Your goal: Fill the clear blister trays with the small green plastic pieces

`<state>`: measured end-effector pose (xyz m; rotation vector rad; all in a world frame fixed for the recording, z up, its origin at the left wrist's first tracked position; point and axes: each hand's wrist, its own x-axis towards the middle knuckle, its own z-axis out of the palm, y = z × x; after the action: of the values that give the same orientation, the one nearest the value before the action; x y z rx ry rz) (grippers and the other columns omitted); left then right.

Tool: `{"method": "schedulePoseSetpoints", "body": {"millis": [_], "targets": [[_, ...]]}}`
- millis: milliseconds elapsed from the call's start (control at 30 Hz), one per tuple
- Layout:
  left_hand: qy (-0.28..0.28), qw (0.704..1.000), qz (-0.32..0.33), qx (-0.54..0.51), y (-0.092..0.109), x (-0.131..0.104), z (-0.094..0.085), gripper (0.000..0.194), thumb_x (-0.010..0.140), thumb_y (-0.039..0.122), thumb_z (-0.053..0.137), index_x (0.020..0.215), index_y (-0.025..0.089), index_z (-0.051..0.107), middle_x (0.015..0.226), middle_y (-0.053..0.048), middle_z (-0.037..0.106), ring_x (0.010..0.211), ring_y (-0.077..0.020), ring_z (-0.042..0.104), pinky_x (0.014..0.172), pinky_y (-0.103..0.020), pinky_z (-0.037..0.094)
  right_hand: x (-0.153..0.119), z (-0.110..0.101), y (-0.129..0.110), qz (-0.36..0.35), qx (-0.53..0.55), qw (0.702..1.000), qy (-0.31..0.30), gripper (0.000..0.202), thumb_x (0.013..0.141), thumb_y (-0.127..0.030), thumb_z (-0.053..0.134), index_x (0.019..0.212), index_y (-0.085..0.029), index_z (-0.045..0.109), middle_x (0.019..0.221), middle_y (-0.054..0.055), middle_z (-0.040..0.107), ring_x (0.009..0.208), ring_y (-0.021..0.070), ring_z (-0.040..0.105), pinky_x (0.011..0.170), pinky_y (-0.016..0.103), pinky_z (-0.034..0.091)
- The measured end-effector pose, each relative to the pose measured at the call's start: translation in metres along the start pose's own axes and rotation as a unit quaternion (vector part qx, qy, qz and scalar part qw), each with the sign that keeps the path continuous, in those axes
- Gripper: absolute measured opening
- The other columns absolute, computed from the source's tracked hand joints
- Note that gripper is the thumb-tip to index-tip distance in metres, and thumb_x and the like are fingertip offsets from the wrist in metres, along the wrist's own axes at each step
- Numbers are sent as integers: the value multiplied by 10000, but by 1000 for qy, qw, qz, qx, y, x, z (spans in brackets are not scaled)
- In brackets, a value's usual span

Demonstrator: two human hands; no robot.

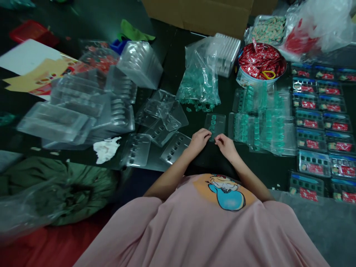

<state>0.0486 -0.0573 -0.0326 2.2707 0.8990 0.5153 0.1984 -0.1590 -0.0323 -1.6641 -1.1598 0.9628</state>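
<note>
In front of me lies a clear plastic blister tray (219, 122) with a column of small green translucent pieces (213, 124) in its cavities. My left hand (200, 140) is at its near left edge, fingers closed together on the tray. At the near right corner my right hand (226, 147) has thumb and fingertips pinched; what lies between them is too small to make out. To the right are stacked trays filled with green pieces (244, 128). Behind the tray, an open clear bag of green pieces (198, 87) has spilled some onto the dark table.
Loose clear trays (172, 148) and piled plastic covers (69, 122) lie left. A round tin of red packets (261, 63) stands at back right, near rows of packed sets (314, 163). A cardboard box (200, 15) borders the back; crumpled white tissue (106, 149) lies near the front edge.
</note>
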Motion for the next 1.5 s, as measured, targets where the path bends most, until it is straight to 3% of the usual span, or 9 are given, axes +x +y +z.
{"method": "schedulePoseSetpoints", "body": {"millis": [200, 400, 567, 700, 833, 967, 1100, 1300, 1500], "targets": [[-19, 999, 47, 14, -5, -5, 0, 205, 904, 243, 595, 1052, 188, 726, 1037, -86, 658, 960, -188, 629, 871, -320, 518, -7, -7, 2, -14, -5, 1000, 8, 92, 865, -282, 486, 847, -222, 553, 842, 8, 663, 758, 162, 649, 748, 291, 473], [-56, 998, 2, 21, 2, -1, 0, 192, 865, 192, 631, 1025, 189, 736, 978, -84, 665, 936, -197, 631, 881, -322, 504, -9, -5, 3, -22, -19, 1000, 5, 96, 878, -256, 477, 864, -226, 567, 824, 5, 636, 755, 168, 611, 751, 293, 457], [-75, 997, -31, -3, 4, 3, -4, 235, 812, 140, 658, 1033, 188, 723, 946, -70, 664, 879, -188, 625, 849, -313, 496, -18, -2, -2, -68, -162, 984, 6, 187, 940, -219, 417, 909, -214, 601, 915, 52, 626, 822, 186, 572, 764, 294, 421], [-79, 997, -22, -6, 1, 2, -5, 210, 849, 190, 633, 1041, 197, 720, 950, -70, 675, 893, -191, 631, 857, -307, 485, -23, 7, 4, -78, -313, 947, 0, 249, 983, -203, 382, 952, -218, 628, 974, 78, 611, 799, 192, 541, 729, 302, 401], [-70, 997, -26, 22, -1, 1, -4, 183, 837, 185, 634, 1002, 196, 712, 889, -56, 663, 831, -184, 622, 828, -306, 486, -18, 13, 14, -110, -394, 913, 2, 242, 983, -191, 404, 1004, -215, 644, 1010, 98, 613, 876, 222, 535, 807, 332, 413], [-25, 999, -37, -7, -2, -2, -5, 233, 823, 263, 662, 1046, 194, 670, 910, -45, 639, 804, -176, 609, 795, -304, 508, -15, 12, 16, -114, -389, 914, 4, 235, 977, -179, 421, 1027, -204, 649, 1012, 105, 615, 902, 229, 535, 827, 339, 417], [57, 995, -68, 38, 0, -3, -6, 239, 900, 218, 507, 1111, 180, 612, 1068, -102, 601, 929, -210, 607, 887, -355, 512, -19, 10, 15, -120, -371, 921, 9, 238, 987, -202, 416, 994, -209, 654, 959, 90, 617, 854, 213, 538, 797, 321, 417], [77, 979, -100, 157, 1, 11, -3, 313, 865, 104, 449, 1135, 183, 587, 1139, -145, 532, 1102, -280, 554, 974, -420, 468, -26, 9, 19, -134, -341, 930, 28, 280, 997, -203, 377, 937, -207, 651, 917, 82, 612, 845, 202, 541, 787, 306, 425], [8, 975, -137, 176, -2, 28, -4, 366, 848, 72, 436, 1170, 175, 577, 1058, -139, 597, 967, -271, 612, 863, -392, 485, -28, 8, 19, -143, -265, 953, 46, 297, 996, -208, 353, 949, -197, 646, 951, 98, 617, 898, 205, 563, 831, 315, 457]]}}
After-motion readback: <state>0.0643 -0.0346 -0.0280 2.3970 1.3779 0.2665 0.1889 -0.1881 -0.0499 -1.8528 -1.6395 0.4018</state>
